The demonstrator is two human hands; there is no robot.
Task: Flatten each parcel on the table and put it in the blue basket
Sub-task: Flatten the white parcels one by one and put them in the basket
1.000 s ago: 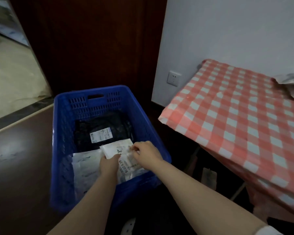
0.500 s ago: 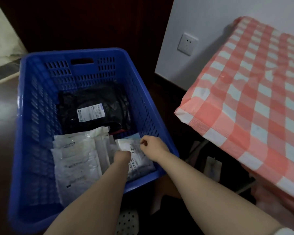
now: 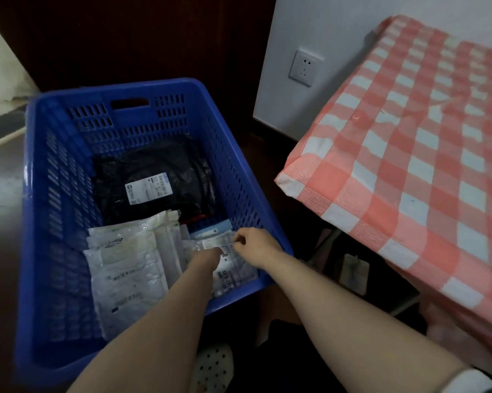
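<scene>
Seen from the head camera, looking down past both bare forearms, the blue basket (image 3: 120,87) stood on the dark floor, left of the table (image 3: 409,165) with its red-and-white checked cloth. Both hands were down in the basket's near right corner, on a small white parcel (image 3: 235,276) that lay on the bottom, close to the near wall.

The right hand (image 3: 254,246) had its fingers (image 3: 240,240) curled, pinching the parcel's far edge. The left hand (image 3: 208,258) was planted on the parcel's middle, but its fingers were hidden beneath the wrist. I could not tell whether they gripped or only pressed.

Just to the left lay a flat stack of white parcels (image 3: 125,268), and at the far end a black parcel (image 3: 154,171) with a white label. A wall socket (image 3: 304,68) showed on the wall beyond, and a perforated slipper (image 3: 213,367) sat below the basket's near rim.

To my eye the parcel was as good as placed, and letting go was what remained. The trouble I would have expected lay in that release:

- A soft plastic bag could spring back up once the pressing hand lifted.
- The pinched edge could come up with the right hand and fold the parcel over.
- Crowded against the wall, the parcel could ride up the side instead of lying flat.
</scene>
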